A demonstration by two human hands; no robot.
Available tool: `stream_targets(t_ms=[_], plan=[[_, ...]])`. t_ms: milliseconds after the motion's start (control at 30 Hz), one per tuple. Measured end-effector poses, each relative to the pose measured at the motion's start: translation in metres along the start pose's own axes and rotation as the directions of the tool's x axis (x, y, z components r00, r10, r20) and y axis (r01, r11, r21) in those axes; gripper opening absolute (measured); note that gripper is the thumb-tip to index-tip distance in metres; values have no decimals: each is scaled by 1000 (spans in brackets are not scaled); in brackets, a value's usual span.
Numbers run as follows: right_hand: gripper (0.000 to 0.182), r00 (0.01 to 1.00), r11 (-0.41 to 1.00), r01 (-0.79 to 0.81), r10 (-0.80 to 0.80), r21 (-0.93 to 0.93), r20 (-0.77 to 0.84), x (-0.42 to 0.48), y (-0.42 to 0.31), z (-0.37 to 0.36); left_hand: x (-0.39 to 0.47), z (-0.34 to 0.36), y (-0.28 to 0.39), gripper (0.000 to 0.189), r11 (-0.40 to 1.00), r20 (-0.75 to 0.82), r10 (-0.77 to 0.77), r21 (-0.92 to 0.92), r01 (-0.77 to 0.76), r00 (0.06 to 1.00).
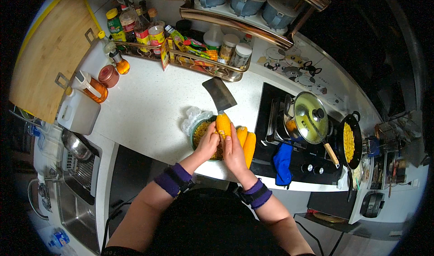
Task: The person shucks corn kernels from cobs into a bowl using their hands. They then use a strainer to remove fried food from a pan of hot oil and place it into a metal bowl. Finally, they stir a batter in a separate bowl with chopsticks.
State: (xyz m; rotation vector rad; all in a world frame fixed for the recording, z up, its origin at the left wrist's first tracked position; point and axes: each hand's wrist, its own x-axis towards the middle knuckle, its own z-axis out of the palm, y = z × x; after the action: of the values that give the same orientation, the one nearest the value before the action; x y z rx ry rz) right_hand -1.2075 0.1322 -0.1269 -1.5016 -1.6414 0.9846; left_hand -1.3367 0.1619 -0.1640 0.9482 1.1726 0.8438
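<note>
Both hands are on one yellow corn cob [223, 123], held over a green-rimmed bowl [193, 143]. My left hand [207, 143] presses its fingers and thumb against the cob's left side, where some kernels are gone near the lower part. Along the right side, my right hand [234, 153] wraps the cob. Loose corn kernels [200, 133] lie in the bowl, partly hidden by my hands. Two more corn cobs [250, 146] rest on the counter just right of my right hand. A cleaver [219, 94] lies flat beyond the cob, its handle mostly hidden behind it.
A crumpled clear plastic bag [195, 119] touches the bowl. To the right, a lidded pot [310, 117] and a blue cloth [283, 163] are on the black gas stove [268, 120]; a frying pan [349, 144] holds yellow food. Left stand an oil jug [93, 86] and a sink [76, 218].
</note>
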Motion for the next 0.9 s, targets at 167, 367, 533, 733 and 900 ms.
stream_targets(t_ms=[167,367,533,733,900], plan=[[54,1000,999,12,-12,-48,11,-2,-4,-1,2,2,-11,48,972,-36,191,143,-184,981],[55,999,978,44,-46,-205,-5,-7,-10,-3,4,4,-14,44,946,-33,260,209,-248,965],[54,999,975,35,-34,-219,9,-7,-10,-4,8,3,-23,42,934,-46,285,238,-267,957],[54,999,987,-12,17,-160,29,-4,-10,-3,10,0,-21,37,999,-2,33,-35,-33,999],[54,996,995,-74,77,-61,52,1,-2,-4,0,1,2,37,992,43,-68,-99,72,997]])
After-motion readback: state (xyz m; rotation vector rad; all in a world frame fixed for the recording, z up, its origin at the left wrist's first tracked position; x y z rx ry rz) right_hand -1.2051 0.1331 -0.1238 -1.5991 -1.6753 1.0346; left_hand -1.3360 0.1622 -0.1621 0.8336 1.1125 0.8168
